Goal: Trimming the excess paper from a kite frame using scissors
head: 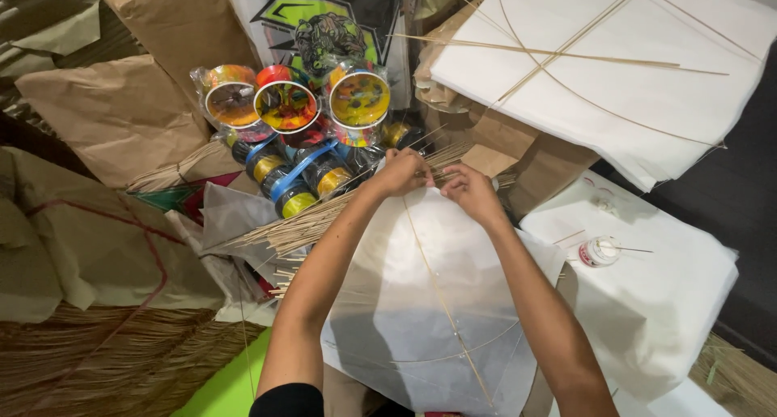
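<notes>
The top corner of a white paper kite is pinched between both hands: the left hand and the right hand are closed narrowly on the tip where the straight spine stick ends, fingertips nearly touching each other. The kite is spread flat below the forearms, its point aimed away from the person, with a curved bow stick crossing the spine lower down. The tip is worked right above a loose bundle of thin sticks, and just beyond it colourful spools are stacked. The thin paper could be torn at the corner if it is pulled too hard against the spine, and the spine could be snapped or shifted off centre if the pinch is twisted. A stray stick from the bundle might be caught under the paper and pushed through it. A small open glue pot stands on another white sheet to the right, well apart from the hands; it could be knocked over by the right forearm if that arm is swung outward, and the sheets beneath would be soiled
</notes>
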